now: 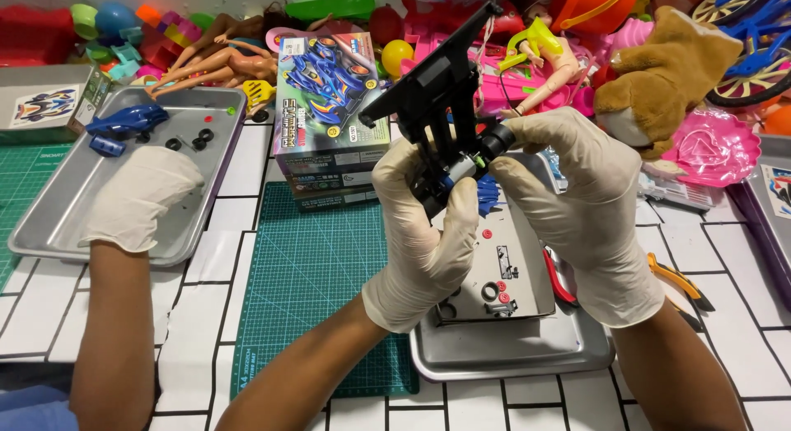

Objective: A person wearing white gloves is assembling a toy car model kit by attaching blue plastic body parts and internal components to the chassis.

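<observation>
We hold a black toy car chassis (441, 101) tilted above a metal tray (503, 353), left hand (428, 233) and right hand (585, 208) both gripping it. A co-worker's gloved hand (140, 196) rests on another tray (49, 208); a kit box (325, 110) stands behind.

A brown plush toy (667, 72) sits among dolls (222, 56) at the back, a green cutting mat (309, 274) lies centre, and orange-handled pliers (680, 283) rest right.
</observation>
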